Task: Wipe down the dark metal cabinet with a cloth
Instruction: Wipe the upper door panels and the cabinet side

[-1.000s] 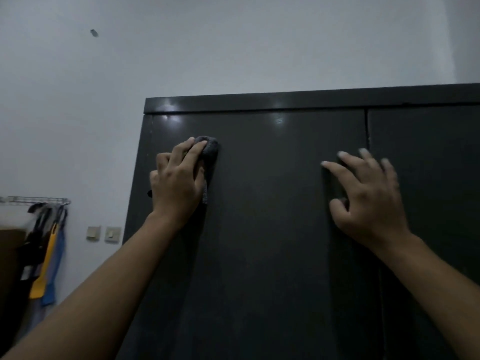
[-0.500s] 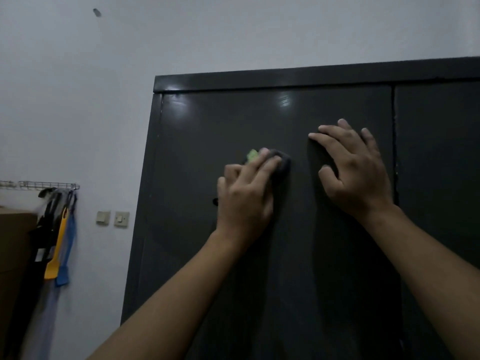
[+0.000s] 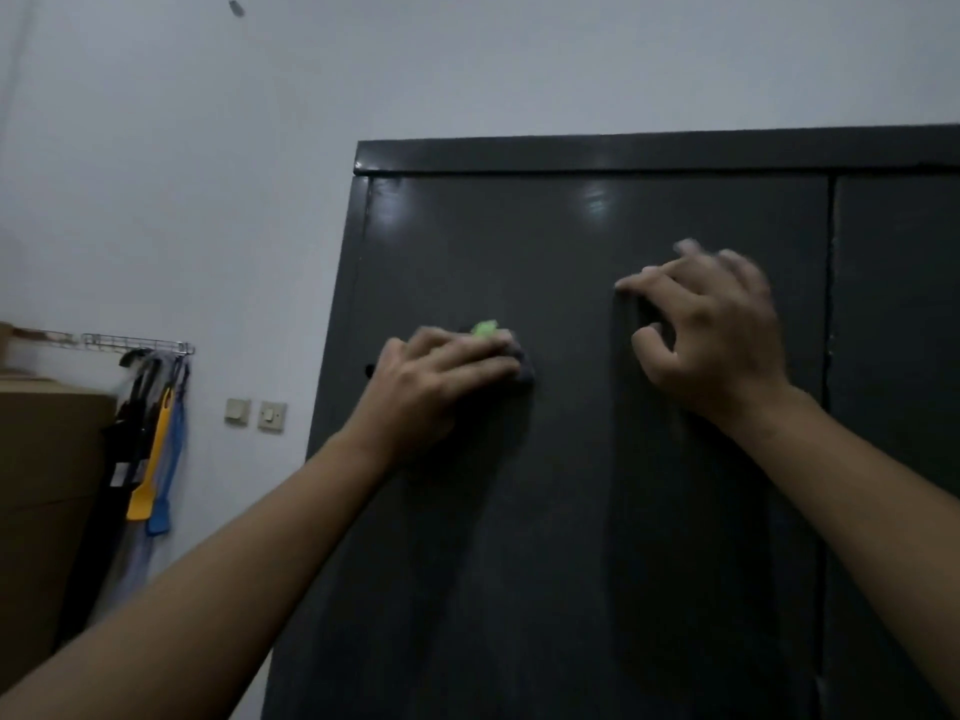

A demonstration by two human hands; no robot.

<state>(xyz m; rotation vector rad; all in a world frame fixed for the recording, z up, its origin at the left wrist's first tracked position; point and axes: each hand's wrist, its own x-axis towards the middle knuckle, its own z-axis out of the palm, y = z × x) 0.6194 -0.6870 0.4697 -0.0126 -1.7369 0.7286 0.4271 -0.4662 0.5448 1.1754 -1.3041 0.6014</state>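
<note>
The dark metal cabinet (image 3: 571, 511) fills the right and middle of the view, its two doors meeting at a vertical seam on the right. My left hand (image 3: 436, 381) presses a dark grey cloth (image 3: 522, 356) flat against the left door; a bright green patch of the cloth shows above my fingers. Most of the cloth is hidden under that hand. My right hand (image 3: 711, 335) rests on the same door further right, fingers spread and slightly curled, holding nothing. It looks blurred.
A white wall is behind and left of the cabinet. A wire rack (image 3: 135, 343) holds hanging black, yellow (image 3: 150, 459) and blue tools. Two wall switches (image 3: 257, 413) sit beside the cabinet edge. A brown cardboard box (image 3: 47, 485) stands at far left.
My left hand slid the cloth from the door's top left corner rightward and down to mid-door. My right hand stayed on the door. The view shifted so the cabinet sits further right.
</note>
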